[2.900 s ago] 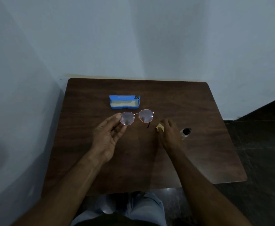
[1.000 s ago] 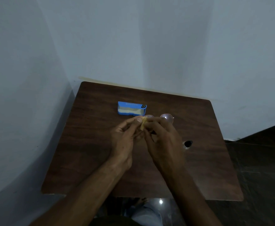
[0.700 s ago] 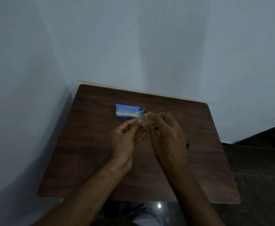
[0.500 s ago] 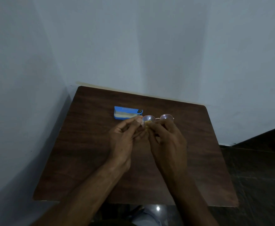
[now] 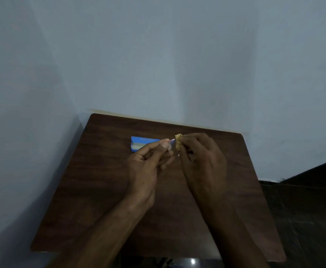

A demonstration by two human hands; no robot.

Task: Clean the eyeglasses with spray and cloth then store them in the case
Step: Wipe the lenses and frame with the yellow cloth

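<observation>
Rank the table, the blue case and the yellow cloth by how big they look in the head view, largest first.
1. table
2. blue case, partly hidden by the left hand
3. yellow cloth, bunched in the right hand

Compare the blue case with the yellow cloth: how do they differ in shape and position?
The case is blue and box-shaped; the cloth is yellow and crumpled. The case lies on the table; the cloth is pinched in the right hand, against the eyeglasses held by the left hand.

Forearms extend from bottom edge to frame centre; left hand (image 5: pixel 144 167) pinches eyeglasses (image 5: pixel 171 147), right hand (image 5: pixel 202 161) pinches cloth (image 5: pixel 178 141)
</observation>
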